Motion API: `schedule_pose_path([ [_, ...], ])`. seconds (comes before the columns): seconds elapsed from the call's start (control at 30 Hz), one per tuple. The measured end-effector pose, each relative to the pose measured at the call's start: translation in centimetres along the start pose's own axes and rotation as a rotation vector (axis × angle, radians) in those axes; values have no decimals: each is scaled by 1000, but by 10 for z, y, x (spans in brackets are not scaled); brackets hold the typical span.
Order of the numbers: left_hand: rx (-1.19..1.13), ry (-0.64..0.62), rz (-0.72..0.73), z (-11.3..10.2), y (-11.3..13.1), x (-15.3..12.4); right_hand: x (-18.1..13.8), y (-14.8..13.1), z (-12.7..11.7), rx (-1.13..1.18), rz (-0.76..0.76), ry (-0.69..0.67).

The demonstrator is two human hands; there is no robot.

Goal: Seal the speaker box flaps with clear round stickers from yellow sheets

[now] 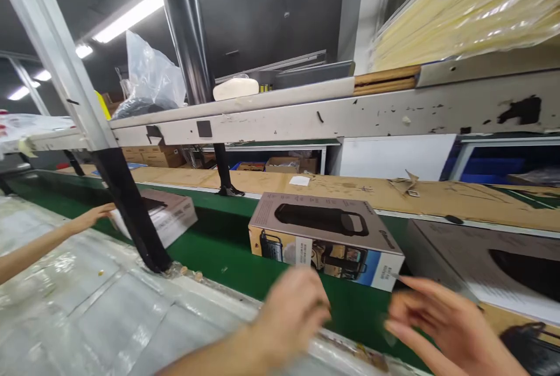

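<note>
My left hand (292, 313) hovers blurred above the green conveyor belt (219, 250), fingers curled, holding nothing. My right hand (441, 323) is beside it with fingers spread, also holding nothing. Just beyond both hands a grey printed product box (326, 239) lies flat on the belt. A second such box (494, 274) lies at the right, close to my right hand. Neither hand touches a box.
A co-worker's hand (94, 215) at the left rests on a third box (168, 215) on the belt. A black and silver frame post (126, 206) stands between us. An overhead shelf (350, 110), cardboard sheets (394, 192) behind the belt, and a plastic-covered worktop (87, 306) surround the spot.
</note>
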State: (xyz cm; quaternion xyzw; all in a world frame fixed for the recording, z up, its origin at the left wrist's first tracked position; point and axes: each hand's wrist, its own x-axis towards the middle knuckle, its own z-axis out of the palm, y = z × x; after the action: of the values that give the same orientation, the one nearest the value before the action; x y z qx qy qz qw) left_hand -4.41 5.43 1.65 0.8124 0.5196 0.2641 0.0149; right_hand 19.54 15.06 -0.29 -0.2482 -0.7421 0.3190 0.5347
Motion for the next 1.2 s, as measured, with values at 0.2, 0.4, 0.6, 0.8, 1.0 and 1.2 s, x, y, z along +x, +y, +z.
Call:
schedule_pose_path([
  [0.2, 191, 208, -261, -5, -90, 63, 88, 14, 63, -221, -133, -204],
  [0.4, 218, 335, -221, 15, -104, 56, 105, 37, 92, -358, -360, -301],
  [0.6, 236, 387, -166, 16, -112, 54, 103, 55, 99, -532, -479, -227],
  [0.8, 223, 431, -129, 19, -120, 51, 101, 54, 78, -662, -315, -296],
  [1.0, 200, 428, -166, 19, -122, 49, 118, 36, 92, -308, 0, -352],
  [1.2, 162, 421, -184, 16, -122, 47, 107, 37, 106, -230, -181, -221],
])
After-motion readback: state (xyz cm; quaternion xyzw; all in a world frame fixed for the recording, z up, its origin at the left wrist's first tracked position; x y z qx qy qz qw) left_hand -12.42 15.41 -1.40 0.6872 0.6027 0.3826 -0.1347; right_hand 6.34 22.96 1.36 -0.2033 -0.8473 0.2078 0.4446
